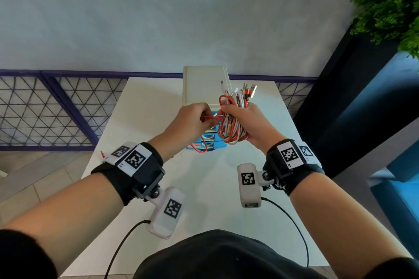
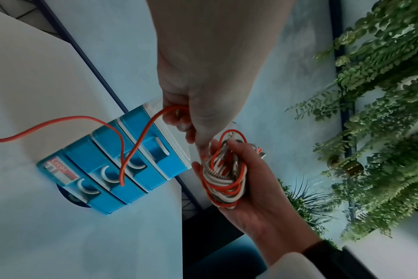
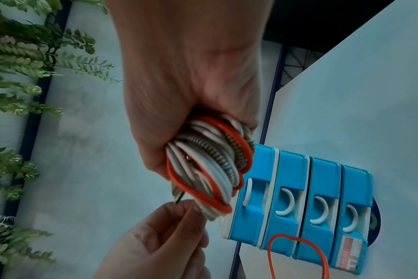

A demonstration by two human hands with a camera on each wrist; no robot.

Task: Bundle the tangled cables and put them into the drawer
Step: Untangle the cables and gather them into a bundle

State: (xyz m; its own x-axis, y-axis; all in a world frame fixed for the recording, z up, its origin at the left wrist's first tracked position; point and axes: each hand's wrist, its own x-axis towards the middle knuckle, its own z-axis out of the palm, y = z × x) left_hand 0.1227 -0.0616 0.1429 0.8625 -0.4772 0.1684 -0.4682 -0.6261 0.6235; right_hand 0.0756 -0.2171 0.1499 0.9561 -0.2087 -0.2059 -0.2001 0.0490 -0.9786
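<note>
My right hand [image 1: 244,120] grips a coiled bundle of red, white and braided cables [image 1: 233,120], held upright above the table with plugs sticking out on top. In the right wrist view the cable bundle [image 3: 210,162] fills the right hand [image 3: 186,85]. My left hand [image 1: 195,118] pinches the loose red cable [image 2: 141,132] right beside the bundle; its free end trails down over the drawer unit and onto the table. The small drawer unit [image 2: 122,160] has blue drawer fronts with white handles, all closed, and stands behind my hands.
The white table [image 1: 140,106] is narrow, with its edges close on both sides. A purple wire fence [image 1: 56,106] runs behind it, and a dark planter with green plants [image 1: 390,2] stands to the right. Camera cords hang from both wrists.
</note>
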